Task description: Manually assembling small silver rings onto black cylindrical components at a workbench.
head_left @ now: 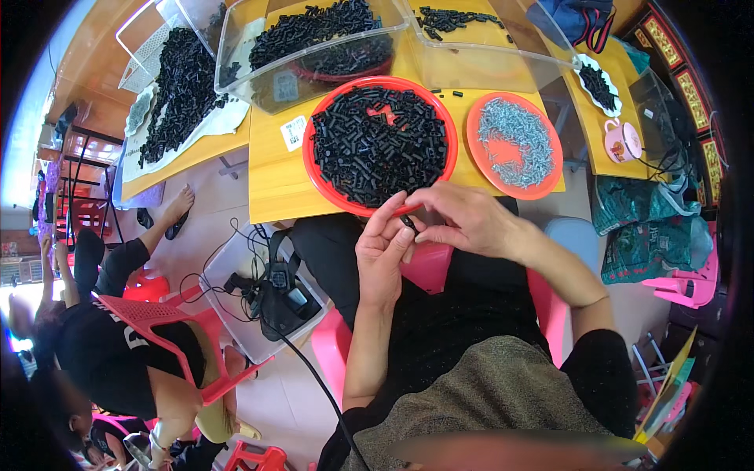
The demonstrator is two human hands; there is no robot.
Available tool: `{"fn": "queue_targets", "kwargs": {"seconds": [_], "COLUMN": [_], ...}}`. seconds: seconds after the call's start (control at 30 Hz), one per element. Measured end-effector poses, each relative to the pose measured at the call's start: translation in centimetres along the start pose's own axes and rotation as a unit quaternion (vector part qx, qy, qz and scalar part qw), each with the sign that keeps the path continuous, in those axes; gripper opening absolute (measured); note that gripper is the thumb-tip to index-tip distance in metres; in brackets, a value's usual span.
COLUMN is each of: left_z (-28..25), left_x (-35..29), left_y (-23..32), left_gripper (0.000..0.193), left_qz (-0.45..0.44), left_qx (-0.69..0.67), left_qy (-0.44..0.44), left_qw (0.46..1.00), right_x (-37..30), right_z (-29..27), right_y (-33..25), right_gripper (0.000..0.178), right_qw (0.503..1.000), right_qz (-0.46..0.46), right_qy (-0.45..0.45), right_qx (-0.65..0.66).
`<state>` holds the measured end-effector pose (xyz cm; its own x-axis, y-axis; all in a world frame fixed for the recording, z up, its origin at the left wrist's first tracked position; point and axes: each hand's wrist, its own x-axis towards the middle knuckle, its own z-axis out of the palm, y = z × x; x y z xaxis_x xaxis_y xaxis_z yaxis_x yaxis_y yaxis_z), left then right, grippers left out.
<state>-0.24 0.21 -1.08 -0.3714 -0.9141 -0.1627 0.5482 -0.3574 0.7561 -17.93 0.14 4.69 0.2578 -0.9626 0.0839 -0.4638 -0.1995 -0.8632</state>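
Observation:
My left hand (384, 239) pinches a small black plastic piece (408, 223) between thumb and fingers, just off the table's front edge. Curled close against it, my right hand (459, 218) has its thumb and forefinger at the same piece; whether it holds a screw there is hidden. Right beyond my hands stands a red round basin (453, 157) heaped with short black tubular pieces (377, 149). To its right lies an orange-red plate (552, 173) of small silvery screws (518, 133).
Clear plastic bins (314, 88) with more black parts stand behind the basin. Black parts cover a cloth (212, 122) on the left table. A white tray (616, 106) and pink mug (623, 141) sit right. Cables run from a floor box (236, 334). Another person (118, 353) sits left.

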Motion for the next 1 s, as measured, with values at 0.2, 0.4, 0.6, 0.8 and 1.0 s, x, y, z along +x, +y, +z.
{"fn": "queue_targets", "kwargs": {"seconds": [0.2,0.4,0.6,0.8,1.0], "left_z": [-0.1,0.2,0.1,0.1,0.2], "left_x": [0.1,-0.2,-0.1,-0.4,-0.2], "left_y": [0.7,1.2,0.8,1.9,0.7], "left_gripper": [0.055,0.058,0.056,0.052,0.053], "left_qz": [-0.042,-0.092,-0.121,-0.134,-0.083], "left_qx": [0.046,0.027,0.008,0.070,0.063], "left_qy": [-0.060,-0.096,-0.100,-0.127,-0.161], "left_qw": [0.996,0.991,0.988,0.980,0.981], "right_x": [1.7,1.7,1.5,1.0,0.9], "right_z": [-1.9,-1.8,-2.1,-2.2,-1.9], "right_y": [-0.6,-1.2,-1.7,-1.4,-0.9], "right_gripper": [0.029,0.032,0.035,0.033,0.033], "right_qw": [0.886,0.865,0.856,0.855,0.878], "right_qz": [-0.260,-0.271,-0.249,-0.250,-0.255], "right_qy": [-0.154,-0.205,-0.229,-0.244,-0.212], "right_qx": [-0.352,-0.368,-0.390,-0.384,-0.344]}}
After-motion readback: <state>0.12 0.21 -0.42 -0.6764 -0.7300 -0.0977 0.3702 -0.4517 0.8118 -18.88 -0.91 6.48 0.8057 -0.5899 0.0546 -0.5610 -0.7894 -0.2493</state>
